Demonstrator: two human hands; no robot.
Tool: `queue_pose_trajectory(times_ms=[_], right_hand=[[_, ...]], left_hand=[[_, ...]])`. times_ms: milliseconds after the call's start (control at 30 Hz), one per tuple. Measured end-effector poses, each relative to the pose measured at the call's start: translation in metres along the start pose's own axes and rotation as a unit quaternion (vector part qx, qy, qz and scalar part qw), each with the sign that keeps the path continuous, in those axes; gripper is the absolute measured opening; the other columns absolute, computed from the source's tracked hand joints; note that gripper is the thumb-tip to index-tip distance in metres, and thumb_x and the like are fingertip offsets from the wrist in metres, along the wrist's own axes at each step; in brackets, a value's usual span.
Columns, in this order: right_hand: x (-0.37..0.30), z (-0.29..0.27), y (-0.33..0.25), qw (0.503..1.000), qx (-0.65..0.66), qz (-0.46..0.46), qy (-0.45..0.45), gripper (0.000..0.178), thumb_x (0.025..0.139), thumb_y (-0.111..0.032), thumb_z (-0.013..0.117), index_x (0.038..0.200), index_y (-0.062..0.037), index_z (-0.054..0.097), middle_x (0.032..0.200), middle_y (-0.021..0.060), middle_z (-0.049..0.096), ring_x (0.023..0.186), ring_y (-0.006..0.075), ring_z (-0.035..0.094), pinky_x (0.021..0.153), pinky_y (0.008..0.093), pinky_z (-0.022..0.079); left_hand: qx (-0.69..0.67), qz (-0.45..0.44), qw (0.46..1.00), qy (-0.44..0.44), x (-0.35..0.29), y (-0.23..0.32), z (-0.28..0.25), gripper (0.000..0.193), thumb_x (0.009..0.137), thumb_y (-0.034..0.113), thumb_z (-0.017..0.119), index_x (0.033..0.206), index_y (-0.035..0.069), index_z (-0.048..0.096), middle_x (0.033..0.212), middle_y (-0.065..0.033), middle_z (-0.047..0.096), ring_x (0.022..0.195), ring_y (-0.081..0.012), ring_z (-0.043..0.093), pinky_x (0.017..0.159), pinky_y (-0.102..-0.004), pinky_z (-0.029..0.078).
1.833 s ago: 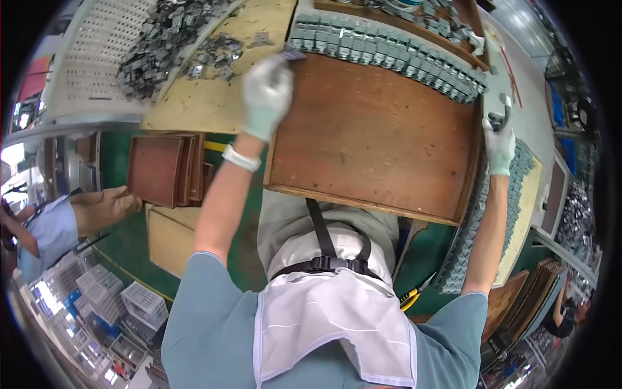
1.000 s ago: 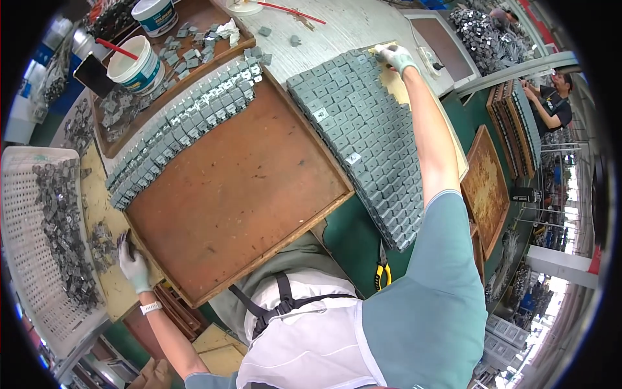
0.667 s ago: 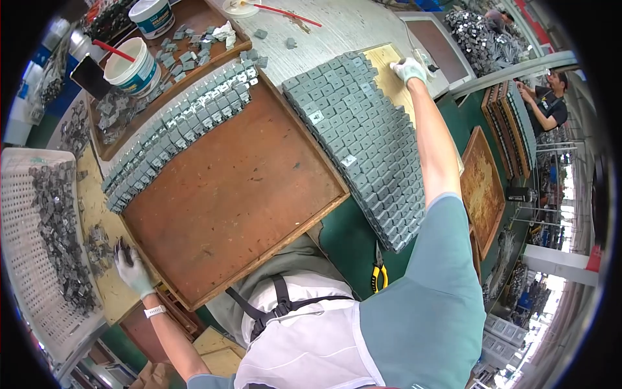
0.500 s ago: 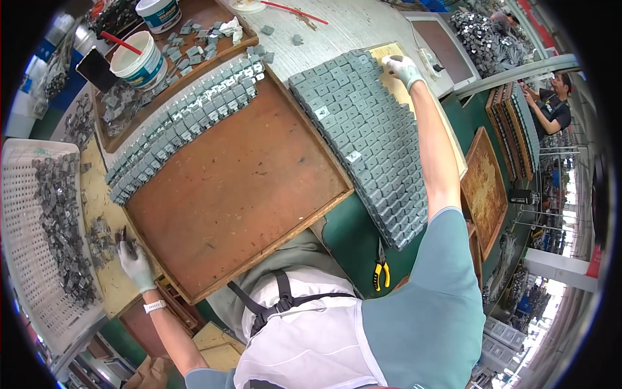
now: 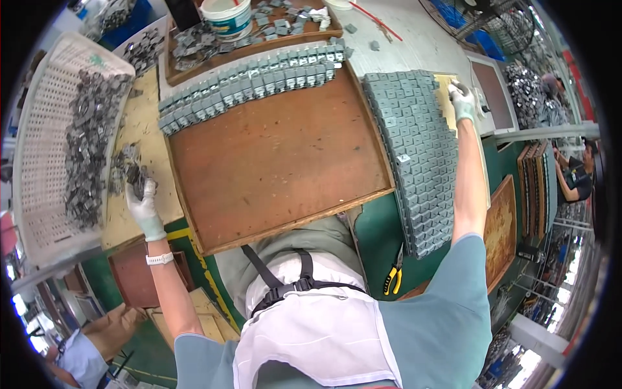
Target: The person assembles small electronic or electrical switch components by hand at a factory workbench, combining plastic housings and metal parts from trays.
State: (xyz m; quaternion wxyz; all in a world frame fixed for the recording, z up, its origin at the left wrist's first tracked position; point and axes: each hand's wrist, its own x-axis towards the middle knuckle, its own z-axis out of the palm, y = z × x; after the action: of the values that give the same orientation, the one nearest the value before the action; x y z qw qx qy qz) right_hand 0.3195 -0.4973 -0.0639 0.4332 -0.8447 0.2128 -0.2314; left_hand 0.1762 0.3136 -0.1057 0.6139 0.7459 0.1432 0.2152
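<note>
My left hand (image 5: pixel 142 209), in a white glove, is at a loose pile of small dark metal pieces (image 5: pixel 127 157) on a tan board. Its thumb and fingers close around some dark metal pieces (image 5: pixel 135 174). At the right, my gloved right hand (image 5: pixel 462 104) is over the far right edge of a slanted bed of grey square parts (image 5: pixel 414 142), set in tight rows on a pale board (image 5: pixel 444 83). Its fingers are curled together, and what they hold, if anything, is hidden. A brown wooden tray (image 5: pixel 278 162) lies between my hands, with two rows of grey parts (image 5: pixel 253 84) along its far edge.
A white perforated basket (image 5: pixel 40 155) of metal pieces stands at the left. Behind the tray, another tray (image 5: pixel 170 61) holds loose pieces and a white bucket (image 5: pixel 227 19). Yellow-handled pliers (image 5: pixel 392 279) lie on the green surface. Other people (image 5: pixel 573 175) are at the right and lower left.
The view has swung, so the trays and basket sit farther right and higher in the picture. Both hands stay near the same places, the left at the pile, the right at the bed's edge.
</note>
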Motion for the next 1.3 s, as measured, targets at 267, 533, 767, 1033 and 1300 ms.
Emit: queue_pose_trajectory(times_ms=[267,533,767,1033,1300], right_hand=[[-0.177,0.076,-0.163,0.955,0.128,0.009,-0.268,0.036,0.087,-0.023,0.071,0.117,-0.0036,0.066,0.096,0.0009,0.067,0.082,0.0064,0.059,0.068,0.0206,0.044],[-0.314,0.152,-0.21,0.819,0.301,0.102,-0.479,0.033,0.083,-0.008,0.074,0.114,0.0017,0.066,0.101,0.0052,0.069,0.091,0.0116,0.063,0.08,0.0261,0.049],[-0.338,0.162,-0.219,0.759,0.385,0.096,-0.517,0.041,0.084,-0.005,0.074,0.124,0.0019,0.064,0.113,0.0072,0.067,0.096,0.0129,0.062,0.088,0.0278,0.051],[-0.338,0.158,-0.216,0.821,0.257,0.029,-0.51,0.026,0.08,0.001,0.075,0.106,0.0015,0.072,0.088,0.0006,0.064,0.084,0.0074,0.056,0.076,0.0251,0.047],[-0.341,0.158,-0.204,0.841,0.144,-0.1,-0.512,0.023,0.073,-0.005,0.083,0.087,0.0045,0.068,0.077,0.0038,0.067,0.064,0.0057,0.054,0.06,0.0244,0.048]], left_hand=[[-0.287,-0.151,0.921,-0.216,-0.067,0.09,0.075,0.049,0.092,0.014,0.066,0.135,-0.005,0.051,0.129,-0.013,0.06,0.108,-0.019,0.061,0.097,-0.0311,0.047],[-0.423,-0.252,0.815,-0.305,-0.113,0.087,0.14,0.055,0.089,0.01,0.058,0.139,-0.009,0.045,0.132,-0.0148,0.058,0.11,-0.0211,0.061,0.093,-0.0306,0.046],[-0.361,-0.239,0.87,-0.237,-0.132,0.078,0.146,0.036,0.098,0.001,0.051,0.132,-0.007,0.052,0.124,-0.0137,0.063,0.105,-0.0185,0.063,0.085,-0.029,0.053],[-0.202,-0.162,0.938,-0.23,-0.141,0.091,0.151,0.027,0.098,0.0,0.052,0.122,-0.007,0.062,0.107,-0.009,0.069,0.09,-0.0127,0.064,0.077,-0.0246,0.054],[-0.148,-0.142,0.931,-0.303,-0.131,0.085,0.14,0.02,0.093,-0.007,0.051,0.108,-0.01,0.064,0.097,-0.0078,0.068,0.084,-0.0103,0.062,0.074,-0.0257,0.056]])
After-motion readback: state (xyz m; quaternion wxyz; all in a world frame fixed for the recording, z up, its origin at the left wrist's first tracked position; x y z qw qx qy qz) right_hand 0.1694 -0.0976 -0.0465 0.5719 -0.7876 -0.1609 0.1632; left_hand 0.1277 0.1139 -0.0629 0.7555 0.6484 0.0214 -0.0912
